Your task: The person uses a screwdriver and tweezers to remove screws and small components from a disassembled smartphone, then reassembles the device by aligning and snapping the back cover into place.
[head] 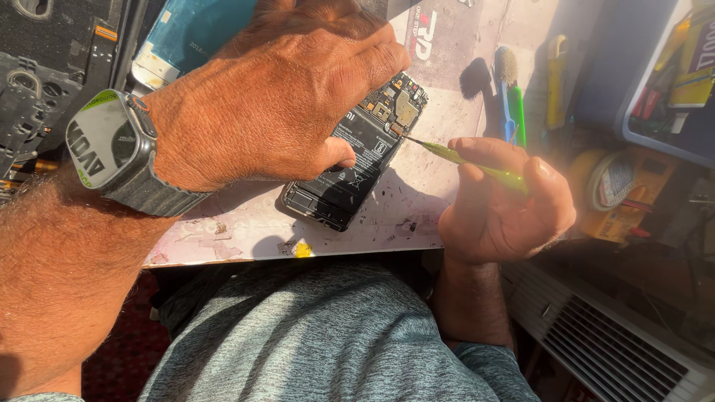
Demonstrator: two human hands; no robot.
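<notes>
An opened black phone (357,160) lies back-up on a white work mat (417,208), its battery and circuit board exposed. My left hand (275,97), with a grey watch on the wrist, presses down on the phone and covers its left part. In my right hand (506,201) is a thin yellow-green tool (477,165). Its metal tip touches the phone's right edge beside the circuit board.
A green-handled brush (510,93) and a yellow tool (555,82) lie on the mat's far right. A yellow meter with a tape roll (622,186) sits to the right, a blue bin (670,82) behind it. Black phone frames (45,82) lie at left. A white vent (611,342) is below right.
</notes>
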